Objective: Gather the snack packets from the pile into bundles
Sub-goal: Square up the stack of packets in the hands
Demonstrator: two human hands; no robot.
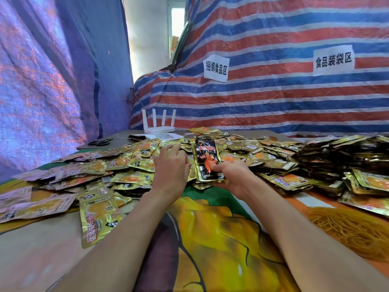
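1. Since the right hand (233, 175) seemed to serve as the collecting point, it held a small stack of packets (207, 161) near the middle of the table. Its thumb pressed on the black-and-red packet on top, and its other fingers curled under the gold ones beneath (how many lay in the stack could not be told).
2. The stack pointed lengthwise toward the far edge, probably so that each new packet could be laid on it the same way round.
3. The left hand (170, 165) lay just beside the stack, on its left. It was palm down with its fingers spread wide and fairly straight over the loose packets, gripping nothing. By the look of it, it was reaching for the next one to add.
4. The pile of gold snack packets (126, 165) ran from the table's left edge to past the middle, flat and overlapping, so most of the sorting appeared undone.
5. Toward the right edge, darker tied bundles (336, 157) were heaped apart from the loose packets, seemingly to keep finished work separate.
6. A heap of yellow-orange rubber bands (353, 228) lay by the near right corner, close to the right arm and likely meant for tying.
7. A white router (159, 123) and black scissors (101, 141) sat at the far left corner, clear of the packets.
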